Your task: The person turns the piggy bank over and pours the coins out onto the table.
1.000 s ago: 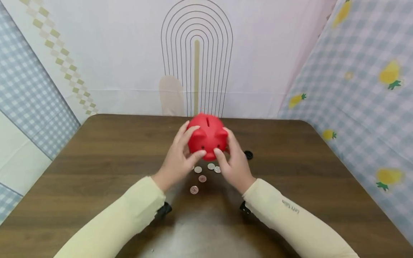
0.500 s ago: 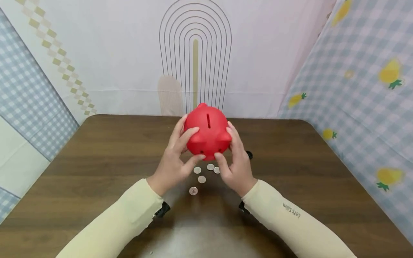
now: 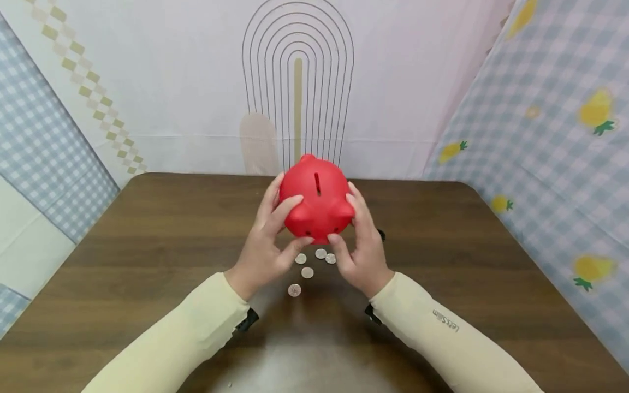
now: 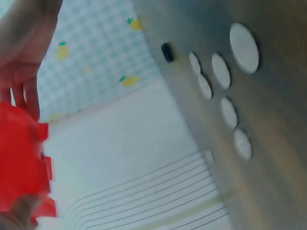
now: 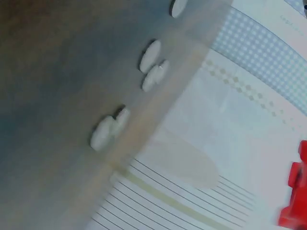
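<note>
A red piggy bank [image 3: 316, 196] is held above the table between both hands, its coin slot facing up and its snout toward me. My left hand [image 3: 262, 245] grips its left side, thumb near the snout and fingers spread along the flank. On the other side my right hand [image 3: 363, 245] grips it, thumb also by the snout. Below lie several coins [image 3: 307, 272], one of them copper-toned [image 3: 294, 290]. In the left wrist view the feet of the piggy bank [image 4: 19, 153] stand off the tabletop; only an edge of the piggy bank [image 5: 298, 191] shows in the right wrist view.
A small black round object [image 3: 381, 235] lies on the brown wooden table [image 3: 442, 245], partly behind my right hand. Patterned cloth [image 3: 393, 82] hangs behind the table, and checked cloth [image 3: 540, 164] hangs at the right.
Over the last second the piggy bank has risen toward the camera and tipped, so more of its slotted back shows. Both hands moved with it. In the last half second it barely moved.
</note>
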A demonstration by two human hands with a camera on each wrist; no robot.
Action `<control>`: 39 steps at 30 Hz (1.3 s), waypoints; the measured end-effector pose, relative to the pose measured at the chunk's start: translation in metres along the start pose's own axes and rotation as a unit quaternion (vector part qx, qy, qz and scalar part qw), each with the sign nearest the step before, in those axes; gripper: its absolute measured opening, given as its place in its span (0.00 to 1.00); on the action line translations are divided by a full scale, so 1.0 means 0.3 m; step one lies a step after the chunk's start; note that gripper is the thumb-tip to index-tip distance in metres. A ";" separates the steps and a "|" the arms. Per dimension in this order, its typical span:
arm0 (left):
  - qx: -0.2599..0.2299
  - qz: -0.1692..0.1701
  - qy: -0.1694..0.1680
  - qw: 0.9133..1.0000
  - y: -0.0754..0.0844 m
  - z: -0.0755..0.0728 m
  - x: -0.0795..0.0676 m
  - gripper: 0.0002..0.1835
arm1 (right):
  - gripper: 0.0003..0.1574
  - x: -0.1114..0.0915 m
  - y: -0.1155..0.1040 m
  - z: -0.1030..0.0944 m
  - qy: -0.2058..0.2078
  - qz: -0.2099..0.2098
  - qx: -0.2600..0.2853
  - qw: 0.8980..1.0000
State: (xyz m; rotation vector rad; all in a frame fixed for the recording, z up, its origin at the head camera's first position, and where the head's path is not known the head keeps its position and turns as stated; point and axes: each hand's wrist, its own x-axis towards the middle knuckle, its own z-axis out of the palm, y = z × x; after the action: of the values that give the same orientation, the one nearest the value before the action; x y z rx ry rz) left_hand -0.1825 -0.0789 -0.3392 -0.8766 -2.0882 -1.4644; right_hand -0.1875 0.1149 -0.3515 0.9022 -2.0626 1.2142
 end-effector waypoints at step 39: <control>-0.026 -0.182 -0.049 0.982 -0.030 0.005 0.000 0.35 | 0.39 -0.002 -0.015 -0.003 -0.103 0.214 0.017 0.971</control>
State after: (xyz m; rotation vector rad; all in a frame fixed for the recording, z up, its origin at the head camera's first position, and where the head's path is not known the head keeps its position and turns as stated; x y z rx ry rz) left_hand -0.1889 -0.0796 -0.3456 -0.6182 -2.3884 -1.6934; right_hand -0.1836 0.1143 -0.3491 0.6354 -2.4998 1.4261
